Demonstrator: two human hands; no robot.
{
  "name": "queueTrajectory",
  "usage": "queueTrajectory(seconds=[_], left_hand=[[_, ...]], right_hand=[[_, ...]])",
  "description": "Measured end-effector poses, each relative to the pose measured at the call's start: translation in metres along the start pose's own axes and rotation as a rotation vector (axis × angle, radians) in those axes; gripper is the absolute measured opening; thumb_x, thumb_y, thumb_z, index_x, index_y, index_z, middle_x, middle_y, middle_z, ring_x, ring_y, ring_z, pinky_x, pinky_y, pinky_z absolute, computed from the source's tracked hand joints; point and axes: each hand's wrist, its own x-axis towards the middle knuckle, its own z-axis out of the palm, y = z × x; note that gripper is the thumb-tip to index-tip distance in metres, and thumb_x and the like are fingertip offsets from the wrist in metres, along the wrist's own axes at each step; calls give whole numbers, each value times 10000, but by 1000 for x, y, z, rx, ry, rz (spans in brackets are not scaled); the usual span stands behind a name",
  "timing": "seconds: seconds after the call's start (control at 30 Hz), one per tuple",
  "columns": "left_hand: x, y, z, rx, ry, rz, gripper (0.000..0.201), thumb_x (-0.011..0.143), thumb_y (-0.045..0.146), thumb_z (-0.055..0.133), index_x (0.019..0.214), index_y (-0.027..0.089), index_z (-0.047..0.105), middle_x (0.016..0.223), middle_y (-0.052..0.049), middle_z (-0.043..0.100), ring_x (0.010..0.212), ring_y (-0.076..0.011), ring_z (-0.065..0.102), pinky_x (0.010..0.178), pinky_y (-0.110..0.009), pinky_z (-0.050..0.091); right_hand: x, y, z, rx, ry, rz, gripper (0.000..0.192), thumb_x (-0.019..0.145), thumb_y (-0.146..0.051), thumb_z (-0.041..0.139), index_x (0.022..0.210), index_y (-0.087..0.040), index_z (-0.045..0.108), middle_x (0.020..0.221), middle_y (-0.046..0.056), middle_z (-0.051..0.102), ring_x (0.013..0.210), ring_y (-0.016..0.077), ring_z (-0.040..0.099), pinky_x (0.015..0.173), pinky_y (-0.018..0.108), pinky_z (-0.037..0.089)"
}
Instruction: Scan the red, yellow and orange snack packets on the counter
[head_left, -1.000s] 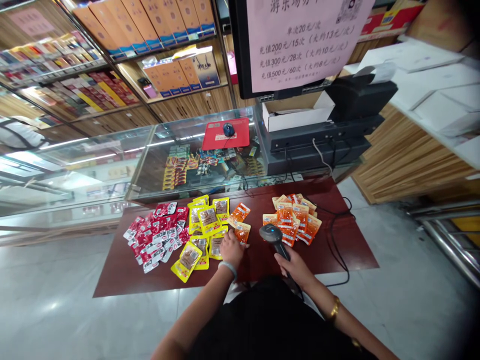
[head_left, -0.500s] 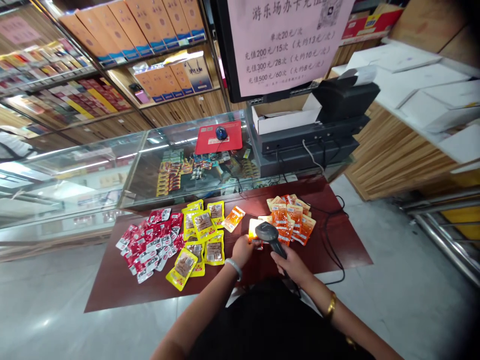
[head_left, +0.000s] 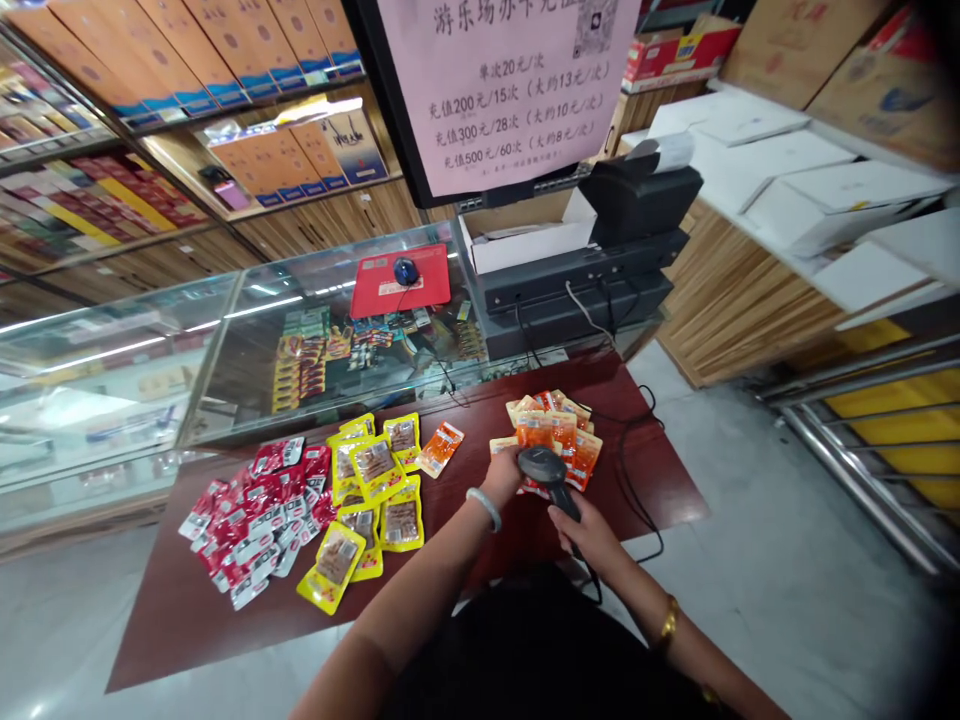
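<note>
My right hand (head_left: 585, 528) is wrapped round the handle of a dark barcode scanner (head_left: 544, 466), its head over the near left edge of a pile of orange snack packets (head_left: 562, 435). My left hand (head_left: 501, 482) reaches in beside the scanner head, fingers curled in among the orange packets. The scanner hides its fingertips and whatever is between them. One orange packet (head_left: 440, 449) lies apart, left of the pile. Farther left are overlapping yellow snack packets (head_left: 377, 468) with brown contents, then a heap of red and silver packets (head_left: 262, 505).
All the packets lie on a dark red-brown table (head_left: 465, 540). Black cable (head_left: 626, 480) loops over its right side. Behind stands a glass display counter (head_left: 247, 370) with a red mouse pad (head_left: 367, 292), a mouse (head_left: 406, 271) and a monitor bearing a pink sign (head_left: 517, 120).
The view has swung right. My left hand has moved right, closer to the orange pile; the packet it held under the scanner's light is no longer plain to see. The bright glow is gone.
</note>
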Motion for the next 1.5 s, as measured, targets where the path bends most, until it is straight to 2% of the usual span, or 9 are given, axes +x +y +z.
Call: queueTrajectory(seconds=[0.17,0.33,0.5,0.6,0.77,0.87,1.0,1.3,1.5], left_hand=[[-6,-12,-41,492,319,28,488,828,309,616,1290,161,572,1363,-152,549,1283,-272,486,1114,-408,355],[-27,-54,-87,695,457,-264,656,870,397,546,1444,122,385,1537,-201,331,1412,-358,300,1132,-496,274],[-39,-67,-108,757,448,-362,638,850,415,567,1409,145,422,1401,-209,495,1306,-369,432,1047,-493,350],[-41,-68,-116,724,369,-383,587,778,410,671,1277,135,527,1241,-207,610,1202,-352,536,972,-446,410],[-44,-90,-109,370,115,-414,195,827,362,631,827,167,647,836,-96,711,815,-220,678,735,-296,475],[-50,-105,-94,50,189,-423,186,844,314,603,730,167,588,693,-32,662,651,-150,630,623,-238,466],[-56,-106,-83,-282,340,-284,141,842,251,550,727,185,501,663,29,592,613,-90,560,595,-184,452],[-50,-74,-82,-566,346,-155,293,778,442,623,727,198,470,502,95,401,407,-47,323,428,-181,251],[-37,-73,-65,-664,305,-147,318,737,426,691,708,190,480,498,87,458,397,-42,353,432,-177,258]], right_hand=[[4,0,-6,23,20,-9,478,787,-596,641,1028,-200,524,479,-108,450,386,98,416,417,220,320],[8,1,4,21,-34,3,438,787,-582,643,979,-208,519,487,-113,443,384,88,399,418,216,309],[7,2,18,-11,-89,22,451,772,-592,645,972,-208,518,481,-118,432,377,89,395,414,215,301],[5,3,27,-27,-111,35,450,765,-587,649,968,-209,517,470,-123,424,366,84,377,407,213,297],[3,6,41,-26,-129,32,442,761,-564,659,982,-209,517,479,-125,422,368,82,370,404,212,306],[1,6,48,-34,-141,35,465,758,-559,665,1023,-204,527,477,-121,432,374,87,381,409,215,319],[-7,3,55,-50,-158,55,505,758,-555,666,1088,-196,532,460,-117,430,370,93,379,406,222,321],[-15,-5,59,-42,-132,40,560,730,-588,679,1095,-186,542,460,-109,433,364,92,376,396,222,319],[-12,6,41,-48,-107,20,499,781,-572,648,1079,-187,539,431,-109,433,367,95,380,405,217,320]])
